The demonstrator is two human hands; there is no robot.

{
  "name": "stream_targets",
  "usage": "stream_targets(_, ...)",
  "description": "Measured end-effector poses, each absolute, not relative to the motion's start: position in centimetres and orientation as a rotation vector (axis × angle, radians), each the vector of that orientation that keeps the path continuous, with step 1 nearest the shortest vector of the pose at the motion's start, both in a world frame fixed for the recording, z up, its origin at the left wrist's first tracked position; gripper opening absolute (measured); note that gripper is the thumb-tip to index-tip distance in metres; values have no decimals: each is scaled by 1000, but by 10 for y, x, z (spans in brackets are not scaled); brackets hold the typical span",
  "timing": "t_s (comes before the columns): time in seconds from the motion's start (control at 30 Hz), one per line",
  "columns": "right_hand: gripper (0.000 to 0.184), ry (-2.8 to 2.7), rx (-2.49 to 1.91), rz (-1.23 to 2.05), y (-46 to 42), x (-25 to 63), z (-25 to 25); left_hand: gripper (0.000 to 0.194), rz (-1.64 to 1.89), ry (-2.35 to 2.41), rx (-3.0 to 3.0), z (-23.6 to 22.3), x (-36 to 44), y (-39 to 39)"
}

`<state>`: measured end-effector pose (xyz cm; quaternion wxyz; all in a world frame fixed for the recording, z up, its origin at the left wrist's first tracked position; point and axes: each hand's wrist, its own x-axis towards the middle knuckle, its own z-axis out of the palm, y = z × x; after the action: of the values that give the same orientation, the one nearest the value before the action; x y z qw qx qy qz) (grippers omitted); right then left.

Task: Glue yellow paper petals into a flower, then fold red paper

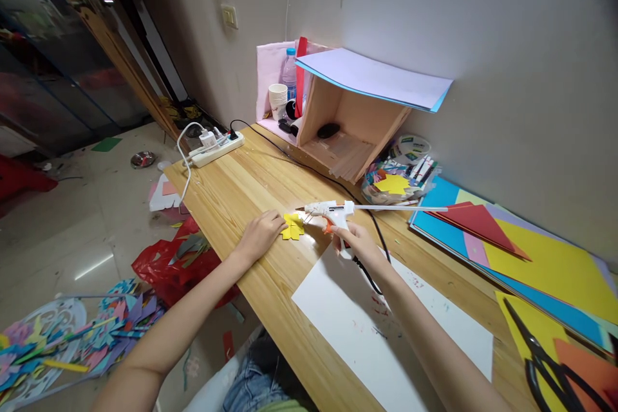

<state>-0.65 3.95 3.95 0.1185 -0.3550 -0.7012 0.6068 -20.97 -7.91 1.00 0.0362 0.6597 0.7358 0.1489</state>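
A yellow paper flower (293, 229) lies on the wooden table, and my left hand (262, 234) pinches its left edge between closed fingers. My right hand (356, 241) is wrapped round the handle of a white hot glue gun (333, 209) with an orange trigger. The gun's nozzle points left, just above the flower; whether it touches the paper I cannot tell. A long clear glue stick (400, 208) sticks out of the gun's back end. Under my right forearm lies a white sheet of paper (434, 315) with small coloured marks.
Black scissors (545, 360) lie on coloured paper at the front right. Behind them is a stack of coloured sheets (555, 264). A power strip (217, 149) sits at the far left corner; the gun's black cord crosses the table. At the back stand a wooden box (357, 109) and paper cups (277, 101).
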Motion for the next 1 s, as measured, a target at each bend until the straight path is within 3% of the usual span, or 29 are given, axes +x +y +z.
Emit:
stream_targets(0.43,32,-2132,-1103,1707,31,-6,47,30,244,2461,1963,16,-188,-73)
stream_targets(0.73,31,-2307,-1113,1471,19,-7,45,15,749,2524,1534,11,-189,-73)
stream_targets(1.0,35,-2364,-1118,1401,15,-18,43,14,953,2400,1371,0,-199,-69)
